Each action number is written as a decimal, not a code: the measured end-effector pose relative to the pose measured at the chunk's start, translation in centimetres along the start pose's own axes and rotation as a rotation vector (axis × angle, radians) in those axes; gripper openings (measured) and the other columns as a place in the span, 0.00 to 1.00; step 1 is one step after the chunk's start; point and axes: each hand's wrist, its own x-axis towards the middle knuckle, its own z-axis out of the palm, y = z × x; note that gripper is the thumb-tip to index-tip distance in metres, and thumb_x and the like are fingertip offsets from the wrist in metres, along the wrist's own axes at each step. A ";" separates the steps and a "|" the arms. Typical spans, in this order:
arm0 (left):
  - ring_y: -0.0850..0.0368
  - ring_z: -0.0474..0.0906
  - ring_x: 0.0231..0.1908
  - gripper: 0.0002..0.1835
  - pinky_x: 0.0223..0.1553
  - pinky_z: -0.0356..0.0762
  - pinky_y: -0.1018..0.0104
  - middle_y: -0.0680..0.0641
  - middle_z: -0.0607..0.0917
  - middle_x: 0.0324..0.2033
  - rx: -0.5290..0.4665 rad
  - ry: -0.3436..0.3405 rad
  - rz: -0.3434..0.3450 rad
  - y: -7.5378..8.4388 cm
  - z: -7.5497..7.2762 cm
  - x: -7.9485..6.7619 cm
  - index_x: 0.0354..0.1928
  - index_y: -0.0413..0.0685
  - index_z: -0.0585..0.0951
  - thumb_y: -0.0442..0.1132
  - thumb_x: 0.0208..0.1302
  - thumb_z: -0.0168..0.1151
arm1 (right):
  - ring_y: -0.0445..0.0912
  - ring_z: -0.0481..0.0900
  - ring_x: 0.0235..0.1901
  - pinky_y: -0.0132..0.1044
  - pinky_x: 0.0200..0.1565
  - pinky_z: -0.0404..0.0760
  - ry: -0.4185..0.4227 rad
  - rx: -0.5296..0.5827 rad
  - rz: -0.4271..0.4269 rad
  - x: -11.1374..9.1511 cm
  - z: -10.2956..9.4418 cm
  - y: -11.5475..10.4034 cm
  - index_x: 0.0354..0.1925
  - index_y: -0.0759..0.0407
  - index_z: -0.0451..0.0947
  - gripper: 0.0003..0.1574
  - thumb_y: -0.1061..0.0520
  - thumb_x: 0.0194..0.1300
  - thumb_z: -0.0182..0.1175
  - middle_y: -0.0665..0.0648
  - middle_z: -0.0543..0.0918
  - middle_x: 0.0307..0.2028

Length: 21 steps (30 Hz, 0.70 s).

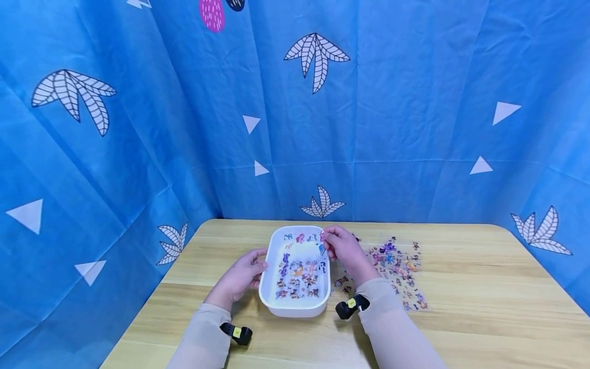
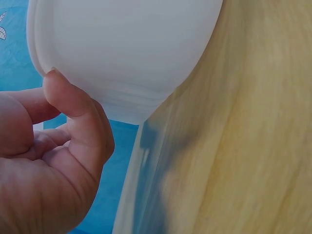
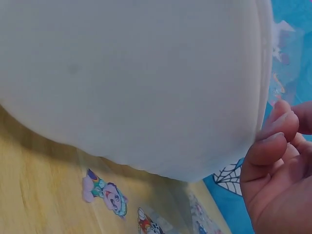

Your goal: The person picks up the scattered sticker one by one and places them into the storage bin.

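A white plastic tub (image 1: pixel 295 306) stands on the table with clear sheets of cartoon stickers (image 1: pixel 297 279) inside it. At its left side my left hand (image 1: pixel 243 274) grips the tub, thumb at the rim; the left wrist view shows the curled fingers (image 2: pixel 80 122) against the wall. Over the tub's far right corner, my right hand (image 1: pixel 345 248) pinches the edge of a clear sticker sheet (image 3: pixel 286 61) between thumb and fingertips. The tub's wall (image 3: pixel 136 87) fills much of the right wrist view and hides part of that sheet.
More clear sticker sheets (image 1: pixel 396 266) with colourful cartoon figures lie spread on the wooden table (image 1: pixel 484 297), right of the tub and partly under my right forearm. A blue patterned cloth (image 1: pixel 392 113) hangs behind and at both sides.
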 end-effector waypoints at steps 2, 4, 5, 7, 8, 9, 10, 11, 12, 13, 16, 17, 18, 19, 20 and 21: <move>0.50 0.79 0.37 0.28 0.33 0.81 0.63 0.38 0.77 0.44 0.000 0.001 0.002 -0.1 0.0 0.0 0.75 0.42 0.63 0.35 0.76 0.52 | 0.46 0.71 0.24 0.39 0.31 0.74 0.009 -0.004 0.001 0.0 0.1 0.0 0.50 0.57 0.78 0.12 0.52 0.78 0.53 0.55 0.77 0.30; 0.49 0.79 0.37 0.28 0.33 0.81 0.62 0.37 0.77 0.44 0.001 0.001 0.004 -0.1 0.0 -0.1 0.75 0.42 0.63 0.35 0.76 0.52 | 0.46 0.71 0.23 0.39 0.30 0.74 0.017 -0.006 -0.001 0.0 0.1 0.0 0.51 0.57 0.78 0.13 0.52 0.78 0.54 0.55 0.77 0.30; 0.49 0.79 0.36 0.27 0.33 0.81 0.63 0.37 0.78 0.44 0.002 0.000 0.006 -0.1 0.0 -0.1 0.75 0.42 0.63 0.35 0.76 0.52 | 0.46 0.70 0.23 0.39 0.30 0.74 0.020 -0.007 -0.002 -0.1 0.2 0.0 0.51 0.58 0.78 0.13 0.52 0.78 0.54 0.55 0.77 0.30; 0.50 0.79 0.36 0.28 0.32 0.81 0.63 0.37 0.78 0.44 0.001 -0.003 0.013 -0.1 0.0 -0.2 0.75 0.41 0.63 0.35 0.76 0.52 | 0.46 0.70 0.23 0.38 0.29 0.74 0.027 -0.012 -0.005 -0.1 0.3 0.0 0.51 0.59 0.77 0.13 0.53 0.78 0.54 0.55 0.77 0.31; 0.50 0.78 0.36 0.28 0.32 0.81 0.63 0.37 0.78 0.44 -0.002 -0.004 0.012 -0.1 0.0 -0.2 0.75 0.41 0.63 0.35 0.76 0.52 | 0.46 0.70 0.23 0.37 0.28 0.74 0.030 -0.015 -0.009 -0.1 0.3 -0.1 0.52 0.59 0.77 0.13 0.53 0.78 0.53 0.56 0.77 0.31; 0.50 0.78 0.35 0.28 0.31 0.81 0.64 0.37 0.78 0.44 -0.003 -0.007 0.014 -0.1 0.1 -0.2 0.75 0.41 0.62 0.35 0.76 0.52 | 0.46 0.70 0.23 0.37 0.27 0.73 0.033 -0.016 -0.012 -0.1 0.4 -0.1 0.52 0.59 0.77 0.13 0.53 0.78 0.53 0.56 0.77 0.31; 0.51 0.78 0.35 0.28 0.31 0.81 0.64 0.37 0.78 0.44 -0.005 -0.009 0.014 -0.1 0.1 -0.2 0.75 0.40 0.62 0.34 0.76 0.52 | 0.46 0.70 0.23 0.36 0.27 0.73 0.037 -0.022 -0.012 -0.1 0.4 -0.1 0.52 0.59 0.77 0.13 0.53 0.78 0.53 0.56 0.78 0.31; 0.51 0.78 0.35 0.28 0.31 0.81 0.64 0.37 0.78 0.44 -0.007 -0.010 0.015 0.0 0.1 -0.2 0.75 0.40 0.62 0.34 0.76 0.52 | 0.46 0.71 0.23 0.36 0.26 0.73 0.040 -0.026 -0.015 0.0 0.4 0.0 0.52 0.59 0.77 0.13 0.53 0.78 0.53 0.56 0.78 0.32; 0.51 0.78 0.35 0.28 0.31 0.81 0.64 0.37 0.78 0.44 -0.011 -0.011 0.015 0.0 0.1 -0.1 0.75 0.40 0.62 0.34 0.76 0.52 | 0.46 0.71 0.23 0.35 0.26 0.73 0.042 -0.028 -0.017 0.0 0.4 0.0 0.53 0.58 0.78 0.13 0.53 0.78 0.53 0.57 0.78 0.32; 0.51 0.78 0.35 0.28 0.31 0.81 0.64 0.37 0.78 0.44 -0.013 -0.013 0.013 0.0 0.1 -0.1 0.75 0.41 0.62 0.34 0.76 0.52 | 0.46 0.71 0.23 0.35 0.26 0.73 0.044 -0.028 -0.019 0.1 0.4 0.0 0.53 0.58 0.77 0.13 0.53 0.78 0.53 0.57 0.79 0.33; 0.52 0.79 0.35 0.28 0.32 0.81 0.64 0.36 0.78 0.45 -0.019 -0.014 0.009 0.0 0.1 0.0 0.75 0.42 0.63 0.34 0.76 0.52 | 0.46 0.71 0.23 0.36 0.26 0.74 0.045 -0.030 -0.022 0.1 0.3 0.1 0.56 0.59 0.77 0.15 0.53 0.78 0.52 0.58 0.80 0.35; 0.51 0.79 0.35 0.28 0.32 0.82 0.63 0.36 0.78 0.45 -0.019 -0.015 0.013 0.0 0.0 0.0 0.75 0.41 0.62 0.34 0.76 0.52 | 0.46 0.71 0.23 0.36 0.26 0.74 0.044 -0.031 -0.024 0.1 0.3 0.1 0.57 0.59 0.76 0.16 0.54 0.78 0.51 0.59 0.80 0.35; 0.51 0.79 0.36 0.28 0.33 0.82 0.63 0.35 0.78 0.45 -0.020 -0.015 0.012 0.0 0.0 0.0 0.75 0.41 0.63 0.34 0.76 0.52 | 0.47 0.71 0.23 0.36 0.26 0.74 0.044 -0.033 -0.024 0.2 0.3 0.2 0.57 0.59 0.76 0.16 0.54 0.79 0.51 0.59 0.80 0.35; 0.51 0.79 0.36 0.28 0.33 0.82 0.63 0.35 0.78 0.46 -0.019 -0.016 0.014 -0.1 0.0 0.0 0.75 0.41 0.63 0.34 0.76 0.52 | 0.47 0.71 0.23 0.36 0.26 0.74 0.045 -0.036 -0.024 0.2 0.3 0.2 0.57 0.59 0.76 0.16 0.54 0.79 0.51 0.59 0.80 0.35; 0.50 0.79 0.36 0.28 0.33 0.82 0.62 0.34 0.78 0.46 -0.019 -0.016 0.016 -0.1 0.0 0.0 0.75 0.41 0.62 0.34 0.76 0.52 | 0.47 0.71 0.23 0.36 0.27 0.74 0.045 -0.038 -0.022 0.2 0.3 0.2 0.57 0.58 0.76 0.16 0.54 0.78 0.51 0.59 0.80 0.36; 0.50 0.79 0.36 0.28 0.33 0.82 0.62 0.34 0.78 0.46 -0.019 -0.018 0.019 -0.2 0.0 0.0 0.75 0.40 0.62 0.34 0.76 0.52 | 0.47 0.71 0.23 0.36 0.27 0.74 0.046 -0.042 -0.019 0.2 0.2 0.2 0.56 0.57 0.77 0.15 0.54 0.79 0.51 0.59 0.80 0.36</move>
